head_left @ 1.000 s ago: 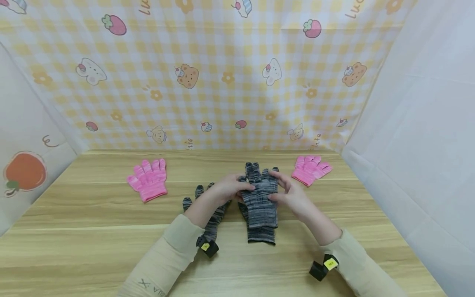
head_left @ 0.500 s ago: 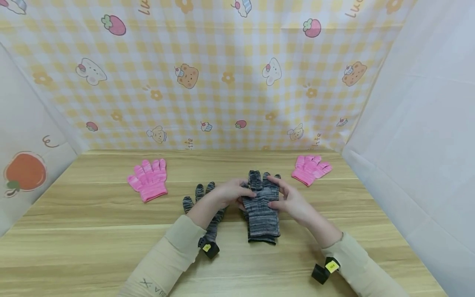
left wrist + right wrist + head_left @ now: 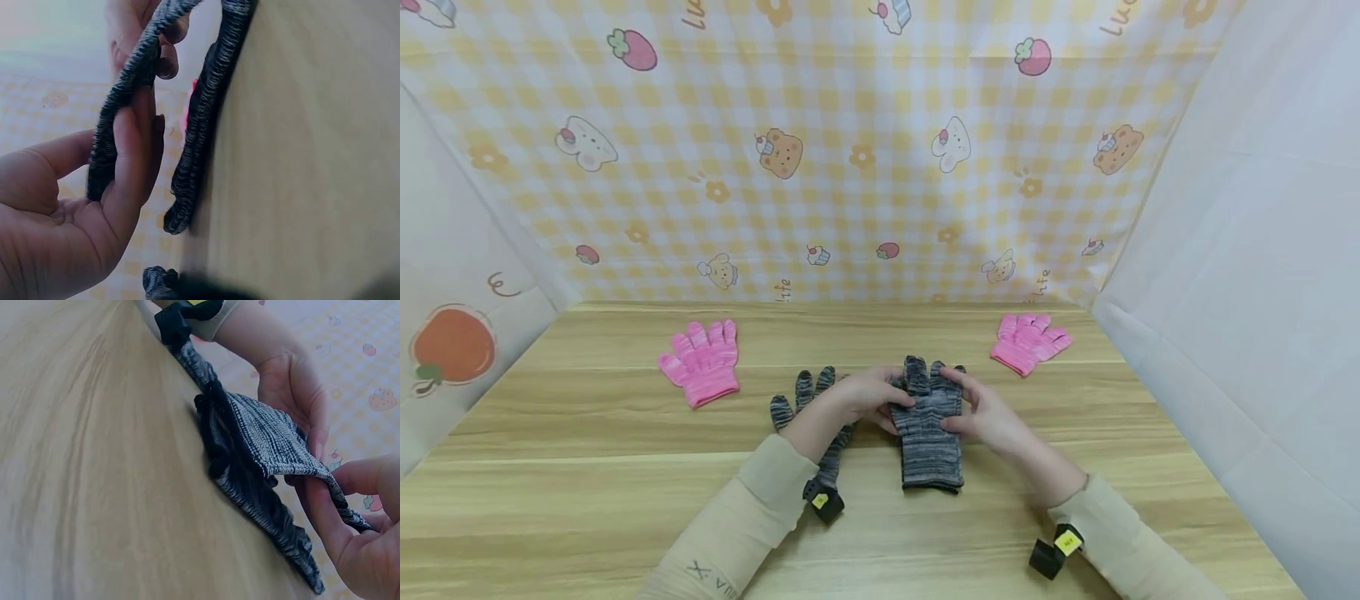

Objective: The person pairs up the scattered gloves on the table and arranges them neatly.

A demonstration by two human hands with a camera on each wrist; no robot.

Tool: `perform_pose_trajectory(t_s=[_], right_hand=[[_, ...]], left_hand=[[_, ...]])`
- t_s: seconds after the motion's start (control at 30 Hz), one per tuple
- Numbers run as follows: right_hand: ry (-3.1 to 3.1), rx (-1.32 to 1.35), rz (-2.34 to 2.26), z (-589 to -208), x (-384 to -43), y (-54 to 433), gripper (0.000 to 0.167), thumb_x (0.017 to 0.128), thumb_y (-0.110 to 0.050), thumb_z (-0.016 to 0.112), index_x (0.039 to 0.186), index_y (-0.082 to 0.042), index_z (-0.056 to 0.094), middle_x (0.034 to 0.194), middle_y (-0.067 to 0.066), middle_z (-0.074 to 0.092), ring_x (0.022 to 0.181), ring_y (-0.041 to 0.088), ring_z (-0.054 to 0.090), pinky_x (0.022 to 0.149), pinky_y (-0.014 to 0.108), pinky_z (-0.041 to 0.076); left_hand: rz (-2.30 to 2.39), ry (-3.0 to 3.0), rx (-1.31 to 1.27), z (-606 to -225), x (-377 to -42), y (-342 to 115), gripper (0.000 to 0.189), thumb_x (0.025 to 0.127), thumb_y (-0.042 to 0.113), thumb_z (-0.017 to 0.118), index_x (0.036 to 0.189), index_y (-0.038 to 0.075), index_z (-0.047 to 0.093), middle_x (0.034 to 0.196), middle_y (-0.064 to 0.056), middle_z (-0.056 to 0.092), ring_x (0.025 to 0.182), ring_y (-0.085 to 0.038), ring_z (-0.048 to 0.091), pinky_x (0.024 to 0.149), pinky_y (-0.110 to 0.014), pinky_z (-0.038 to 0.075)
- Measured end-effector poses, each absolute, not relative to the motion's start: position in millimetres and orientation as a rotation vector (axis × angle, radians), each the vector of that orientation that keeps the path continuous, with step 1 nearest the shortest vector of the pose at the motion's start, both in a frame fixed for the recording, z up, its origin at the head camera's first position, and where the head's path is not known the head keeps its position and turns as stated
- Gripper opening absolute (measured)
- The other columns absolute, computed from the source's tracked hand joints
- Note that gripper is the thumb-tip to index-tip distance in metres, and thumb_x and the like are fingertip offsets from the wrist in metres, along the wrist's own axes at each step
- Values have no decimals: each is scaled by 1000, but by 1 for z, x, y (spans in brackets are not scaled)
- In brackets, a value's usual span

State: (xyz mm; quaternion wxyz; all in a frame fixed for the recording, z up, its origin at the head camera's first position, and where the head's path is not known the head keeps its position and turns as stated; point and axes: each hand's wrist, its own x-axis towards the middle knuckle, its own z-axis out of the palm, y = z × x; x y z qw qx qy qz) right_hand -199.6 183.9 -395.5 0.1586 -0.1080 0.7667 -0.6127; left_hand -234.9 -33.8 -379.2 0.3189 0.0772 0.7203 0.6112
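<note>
A dark grey striped knit glove (image 3: 931, 450) is held between both hands, cuff toward the person. My left hand (image 3: 874, 393) pinches its left edge, thumb on top and fingers beneath, as the left wrist view shows. On the opposite edge my right hand (image 3: 988, 414) pinches it the same way. Directly beneath lies a second grey glove (image 3: 250, 503) on the table; a gap between the two shows in both wrist views. From above, the lower glove is mostly hidden. Another grey striped glove (image 3: 831, 462) lies under my left forearm, partly covered by it.
A pink glove (image 3: 706, 367) lies at the back left of the wooden table (image 3: 587, 517), fingers spread. Its match, another pink glove (image 3: 1028, 343), is at the back right. A checked curtain (image 3: 850, 200) rises behind the table's far edge, with white cloth walls at both sides.
Both hands have brought the held glove toward the person. Its cuff now lines up over the cuff of the glove below, which showed further out before. The pink gloves stay put.
</note>
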Motion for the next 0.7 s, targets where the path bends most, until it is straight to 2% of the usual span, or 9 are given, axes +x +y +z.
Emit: perform_pose_trajectory(t_s=[0.1,0.17,0.4,0.5,0.7], right_hand=[[2194,-329,-1751,-400,-200,185,87,78,12,66,152,-10,25,147,28,30,84,23,64,65,31,56],[2195,-342,-1744,-402,-201,186,87,78,12,65,152,-9,24,146,29,30,88,25,65,68,33,56],[2218,-390,-1696,-408,-203,186,86,79,12,64,152,-4,21,140,34,35,80,25,65,62,33,56],[2228,-389,-1686,-411,-204,186,85,79,11,65,151,-3,21,138,34,37,80,23,65,60,31,55],[2274,-364,-1655,-414,-203,185,84,79,9,67,151,-4,25,135,32,42,63,16,58,54,27,52]], left_hand=[[1597,1880,212,-382,-236,-35,61,93,3,59,148,4,32,101,-16,67,66,-25,67,65,-41,58],[1591,1884,191,-382,-236,-35,60,93,3,59,147,3,33,105,-17,65,64,-26,66,65,-41,58],[1571,1914,132,-385,-239,-36,61,93,6,61,147,1,33,131,-24,49,58,-24,60,64,-39,58],[1552,1925,135,-385,-239,-37,60,93,8,61,146,0,34,135,-23,47,59,-23,60,64,-38,58],[1504,1974,144,-382,-239,-40,48,95,11,57,139,-3,44,137,-23,47,63,-24,64,64,-37,58]])
